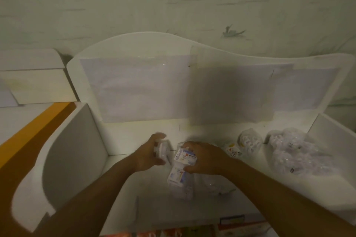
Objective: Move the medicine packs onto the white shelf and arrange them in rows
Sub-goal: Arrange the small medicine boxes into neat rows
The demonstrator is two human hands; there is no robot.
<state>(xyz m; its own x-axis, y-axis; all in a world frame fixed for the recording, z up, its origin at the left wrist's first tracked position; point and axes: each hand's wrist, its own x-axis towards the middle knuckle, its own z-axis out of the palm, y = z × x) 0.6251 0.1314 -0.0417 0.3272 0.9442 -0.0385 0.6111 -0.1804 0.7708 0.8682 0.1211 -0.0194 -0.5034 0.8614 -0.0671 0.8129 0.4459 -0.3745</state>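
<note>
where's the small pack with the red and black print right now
In the head view it lies on the white shelf, right of centre, just beyond the right hand and left of the clear bags: small pack.

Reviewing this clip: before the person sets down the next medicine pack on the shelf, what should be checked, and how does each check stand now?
1. Right hand grips a medicine pack: ok.
2. Left hand holds a blurred white pack: ok; the grip's firmness cannot be told.
3. Bare white shelf space behind the hands: ok.
4. Packs already in rows: not ok; a second pack lies loose.
5. Plastic bags clear of the hands: ok.
6. Label direction: cannot tell, blurred.
</note>
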